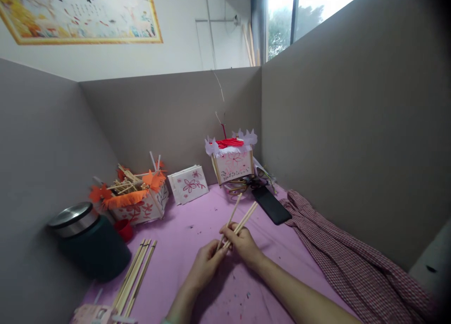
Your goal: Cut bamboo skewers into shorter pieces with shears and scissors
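Note:
Several thin wooden sticks (246, 216), like chopsticks, are held above the middle of the pink tabletop (176, 277). My left hand (207, 263) is closed, its fingertips pinching the lower ends. My right hand (243, 244) wraps round the sticks a little higher. One stick leans apart from the others, and their upper ends point away from me. More wooden sticks (136, 277) with dark-marked ends lie in a loose bundle left of my hands. How the lower ends meet between my fingers is hidden.
At left stand a dark green thermos (93, 249), a red cup (124, 230) and an orange-trimmed box (141, 209) of sticks. Folded flower-painted paper (190, 184) and a purple-trimmed box (234, 164) are at the back. A phone (271, 204) and checked cloth (338, 246) lie right. Grey partitions (169, 112) surround the table.

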Available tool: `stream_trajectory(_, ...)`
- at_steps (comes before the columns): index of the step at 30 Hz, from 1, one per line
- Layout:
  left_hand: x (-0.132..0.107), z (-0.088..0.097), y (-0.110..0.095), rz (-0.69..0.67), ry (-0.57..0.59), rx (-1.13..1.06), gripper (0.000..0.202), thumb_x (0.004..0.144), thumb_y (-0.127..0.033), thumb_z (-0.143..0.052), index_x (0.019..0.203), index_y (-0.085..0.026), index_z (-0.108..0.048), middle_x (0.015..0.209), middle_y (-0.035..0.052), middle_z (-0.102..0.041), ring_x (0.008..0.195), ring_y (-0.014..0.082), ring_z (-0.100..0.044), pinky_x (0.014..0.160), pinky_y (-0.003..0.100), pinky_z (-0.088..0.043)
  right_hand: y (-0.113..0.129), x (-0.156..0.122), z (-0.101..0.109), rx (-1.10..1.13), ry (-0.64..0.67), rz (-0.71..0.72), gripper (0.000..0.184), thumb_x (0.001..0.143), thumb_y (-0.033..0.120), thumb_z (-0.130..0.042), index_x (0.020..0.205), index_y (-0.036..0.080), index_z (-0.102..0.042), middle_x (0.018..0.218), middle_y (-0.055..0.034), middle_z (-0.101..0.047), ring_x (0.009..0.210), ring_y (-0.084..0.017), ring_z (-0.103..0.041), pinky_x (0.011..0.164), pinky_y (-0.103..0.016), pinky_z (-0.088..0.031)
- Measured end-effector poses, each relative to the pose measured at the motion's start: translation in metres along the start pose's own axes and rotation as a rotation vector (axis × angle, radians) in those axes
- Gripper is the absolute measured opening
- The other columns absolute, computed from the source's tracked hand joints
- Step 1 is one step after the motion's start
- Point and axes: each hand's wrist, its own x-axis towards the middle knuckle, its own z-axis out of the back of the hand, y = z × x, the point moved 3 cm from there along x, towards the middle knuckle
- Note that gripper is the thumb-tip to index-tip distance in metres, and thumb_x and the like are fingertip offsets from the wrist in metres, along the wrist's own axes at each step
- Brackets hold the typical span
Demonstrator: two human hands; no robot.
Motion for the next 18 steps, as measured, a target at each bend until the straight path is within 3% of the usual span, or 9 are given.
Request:
stream_trajectory(4,-0.001,-0.005,-0.003,-0.016,0.001,-0.072,0.035,0.077,-0.046,-0.062,0.088,-0.013,-0.064,0.065,-0.0005,-0.054,0.053,0.0091,-0.042,0.047,0.02,-0.031,0.002,0.001,0.0,-0.007,0.056,0.014,0.03,0.079,0.044,-0.063,0.078,0.014,-0.06,0.06,0.003,-0.057,0.055,-0.009,-0.054,0.053,-0.02,-0.041)
stream_trajectory(6,0.0,-0.004,-0.003,-0.013,-0.036,-0.132,0.036,0.077,-0.047,-0.062,0.091,-0.014,-0.063,0.07,0.001,-0.058,0.056,0.0096,-0.045,0.049,0.019,-0.034,0.007,0.008,0.005,0.045,0.137,-0.077,0.026,0.073,0.036,-0.071,0.081,0.014,-0.061,0.064,0.0024,-0.06,0.057,-0.01,-0.055,0.053,-0.021,-0.042)
stream_trajectory(8,0.001,-0.001,-0.001,0.022,-0.09,-0.201,0.036,0.078,-0.048,-0.059,0.092,-0.015,-0.061,0.063,-0.0024,-0.053,0.049,0.0081,-0.041,0.046,0.019,-0.032,0.01,0.024,0.016,0.146,0.163,-0.235,0.033,0.063,0.026,-0.08,0.088,0.014,-0.061,0.075,-0.0006,-0.064,0.063,-0.013,-0.059,0.052,-0.022,-0.045)
stream_trajectory(10,0.003,0.004,0.001,0.056,-0.162,-0.276,0.037,0.078,-0.048,-0.058,0.099,-0.017,-0.057,0.056,-0.007,-0.045,0.042,0.0062,-0.033,0.041,0.018,-0.028,0.012,0.049,0.036,0.246,-0.001,-0.348,0.03,0.069,0.028,-0.076,0.091,0.013,-0.062,0.083,-0.0044,-0.065,0.067,-0.016,-0.061,0.049,-0.024,-0.046)
stream_trajectory(13,0.005,0.011,0.002,0.05,-0.271,-0.348,0.042,0.076,-0.047,-0.059,0.107,-0.019,-0.052,0.06,-0.007,-0.047,0.04,0.0052,-0.035,0.038,0.017,-0.028,0.008,0.091,0.062,0.294,-0.188,-0.39,0.022,0.086,0.031,-0.059,0.095,0.011,-0.06,0.085,-0.0048,-0.062,0.065,-0.012,-0.059,0.052,-0.025,-0.048)
stream_trajectory(18,0.009,0.015,0.007,0.048,-0.311,-0.389,0.041,0.074,-0.047,-0.062,0.1,-0.017,-0.055,0.06,-0.0055,-0.051,0.041,0.0052,-0.038,0.04,0.017,-0.031,-0.006,0.145,0.07,0.456,-0.38,-0.261,0.032,0.09,0.034,-0.054,0.117,0.016,-0.053,0.115,-0.0075,-0.057,0.096,-0.019,-0.059,0.08,-0.039,-0.051)
